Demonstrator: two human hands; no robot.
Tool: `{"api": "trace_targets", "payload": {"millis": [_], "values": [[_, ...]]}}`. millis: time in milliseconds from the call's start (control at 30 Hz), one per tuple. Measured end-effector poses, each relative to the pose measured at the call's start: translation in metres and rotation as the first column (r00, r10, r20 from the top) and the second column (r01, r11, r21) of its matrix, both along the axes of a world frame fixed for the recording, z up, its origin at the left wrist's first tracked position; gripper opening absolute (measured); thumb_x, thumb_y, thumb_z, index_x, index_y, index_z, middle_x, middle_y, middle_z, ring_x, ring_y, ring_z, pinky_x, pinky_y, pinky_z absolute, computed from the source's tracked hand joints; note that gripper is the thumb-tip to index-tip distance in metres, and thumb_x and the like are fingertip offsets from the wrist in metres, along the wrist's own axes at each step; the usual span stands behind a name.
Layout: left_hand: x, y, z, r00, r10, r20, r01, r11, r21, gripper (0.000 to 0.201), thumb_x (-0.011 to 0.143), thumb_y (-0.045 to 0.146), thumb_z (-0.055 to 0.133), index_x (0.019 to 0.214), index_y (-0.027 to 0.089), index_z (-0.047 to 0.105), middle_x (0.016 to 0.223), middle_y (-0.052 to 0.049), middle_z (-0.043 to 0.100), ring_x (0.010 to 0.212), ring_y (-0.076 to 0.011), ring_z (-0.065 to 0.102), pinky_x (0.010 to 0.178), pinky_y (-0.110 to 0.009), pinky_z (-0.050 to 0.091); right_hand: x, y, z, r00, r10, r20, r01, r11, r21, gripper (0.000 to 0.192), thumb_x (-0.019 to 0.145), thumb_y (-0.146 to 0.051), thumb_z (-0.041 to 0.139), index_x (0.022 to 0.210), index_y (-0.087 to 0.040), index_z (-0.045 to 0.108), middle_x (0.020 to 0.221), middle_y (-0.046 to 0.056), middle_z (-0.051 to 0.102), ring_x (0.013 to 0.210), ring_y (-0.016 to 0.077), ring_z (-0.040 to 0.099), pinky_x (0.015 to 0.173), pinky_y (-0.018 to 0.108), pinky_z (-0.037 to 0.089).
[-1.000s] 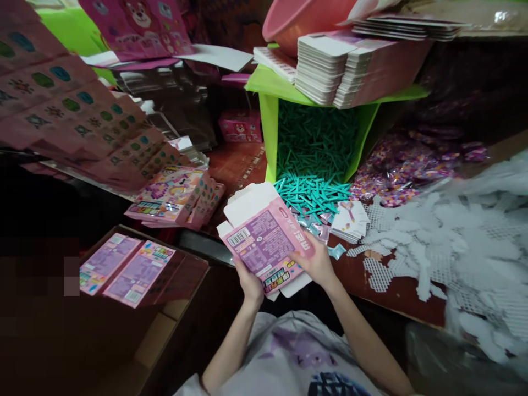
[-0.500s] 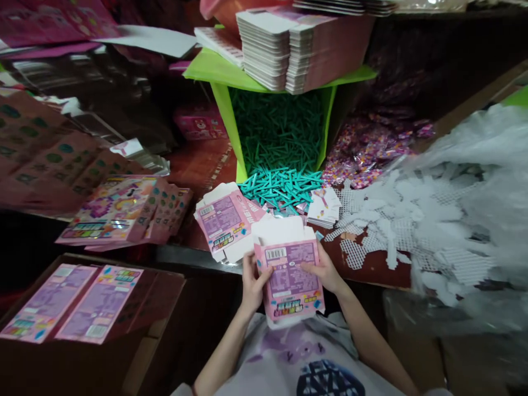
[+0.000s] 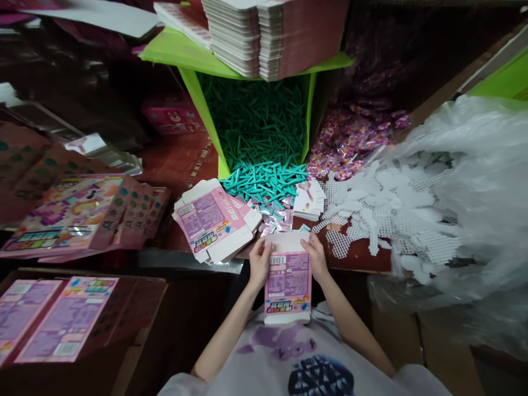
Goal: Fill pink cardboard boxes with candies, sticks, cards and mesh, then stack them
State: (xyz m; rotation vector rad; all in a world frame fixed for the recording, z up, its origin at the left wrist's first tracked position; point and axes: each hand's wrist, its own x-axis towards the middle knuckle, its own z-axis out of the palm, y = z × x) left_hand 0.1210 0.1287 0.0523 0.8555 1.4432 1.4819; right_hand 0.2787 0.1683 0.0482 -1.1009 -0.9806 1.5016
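A pink and purple cardboard box [image 3: 287, 280] stands upright against my shirt, its white end flap raised at the top. My left hand [image 3: 260, 261] grips its upper left corner near the flap. At the upper right corner my right hand [image 3: 317, 256] pinches the flap's edge. Beyond them, on the table, lies a small pile of flattened pink boxes [image 3: 206, 220]. Small pink and teal sachets [image 3: 280, 220] are scattered just past the box. Beside those sits a stack of white printed cards [image 3: 308, 199].
Teal sticks [image 3: 264, 181] spill from a green bin [image 3: 190, 93] topped with stacked cards [image 3: 235, 38]. White mesh plastic pieces [image 3: 371, 209] and a clear plastic bag [image 3: 474, 181] lie right. Finished-looking boxes [image 3: 70, 214] stand left, above a carton [image 3: 144, 308] holding more.
My hands have moved from the box's sides up to its top corners. The box looks narrower and squared up. The whole view has shifted, so the surroundings appear further left.
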Motion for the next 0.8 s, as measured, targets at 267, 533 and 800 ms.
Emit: {"api": "trace_targets", "payload": {"millis": [267,533,800], "values": [[0.007,-0.008,-0.012,0.999,-0.002,-0.039,0.005,0.997,0.082,0.020,0.075,0.025,0.063,0.092,0.015,0.064,0.100,-0.009,0.068,0.095,-0.0213,0.063,0.087,-0.034,0.048,0.006,-0.008,-0.008,0.988,-0.020,0.156,-0.005,0.987,0.158,0.012,0.073,-0.029,0.066,0.076,-0.020,0.059,0.081,0.003,0.065,0.078,0.0192,0.061,0.072,0.030,0.045],[0.010,-0.011,-0.017,0.999,-0.012,-0.051,0.015,0.998,0.062,0.020,0.076,0.027,0.062,0.062,0.016,0.054,0.086,-0.008,0.070,0.080,-0.0199,0.066,0.076,-0.032,0.051,0.001,-0.010,-0.021,0.974,-0.142,0.175,0.129,0.988,0.082,0.040,0.070,-0.034,0.069,0.041,-0.019,0.046,0.069,0.006,0.069,0.066,0.0213,0.064,0.061,0.030,0.046],[0.016,-0.028,-0.010,0.977,-0.020,-0.212,0.010,0.999,-0.049,0.028,0.089,0.035,0.044,0.079,0.016,0.063,0.093,-0.007,0.067,0.092,-0.0191,0.062,0.087,-0.031,0.044,0.012,-0.021,-0.011,0.957,-0.098,0.272,0.084,0.995,0.061,0.034,0.084,-0.042,0.052,0.068,-0.019,0.072,0.071,0.006,0.070,0.065,0.0209,0.066,0.063,0.032,0.050]]}}
